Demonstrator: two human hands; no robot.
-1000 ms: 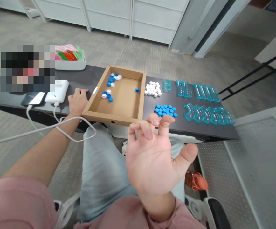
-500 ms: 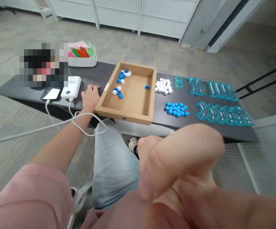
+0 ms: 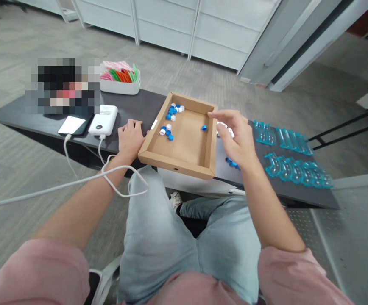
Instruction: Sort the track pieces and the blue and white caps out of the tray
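Note:
My left hand (image 3: 130, 136) lies on the dark table, fingers spread and empty, close to the left wall of a shallow cardboard box (image 3: 177, 170). At the box's right wall hovers my right hand (image 3: 236, 137), thumb and fingers apart with nothing visible between them. Inside the box, small blue and white hexagonal pieces (image 3: 171, 111) form two clusters along the left side. A single blue piece (image 3: 204, 127) sits near the right wall. My right hand partly covers a white pile (image 3: 227, 128) and a blue pile (image 3: 231, 163) of such pieces on the table.
Teal clear plastic parts (image 3: 300, 169) stand in rows at the table's right. Left are a white power bank (image 3: 103, 120), a phone (image 3: 72, 126) and a white bin (image 3: 120, 87) of colourful strips. A white cable (image 3: 59, 183) crosses my left forearm. A blurred patch hides the far left.
My right hand has moved from close before the camera out to the box's right side, its fingers now apart. My left hand stays beside the box. The view has shifted slightly.

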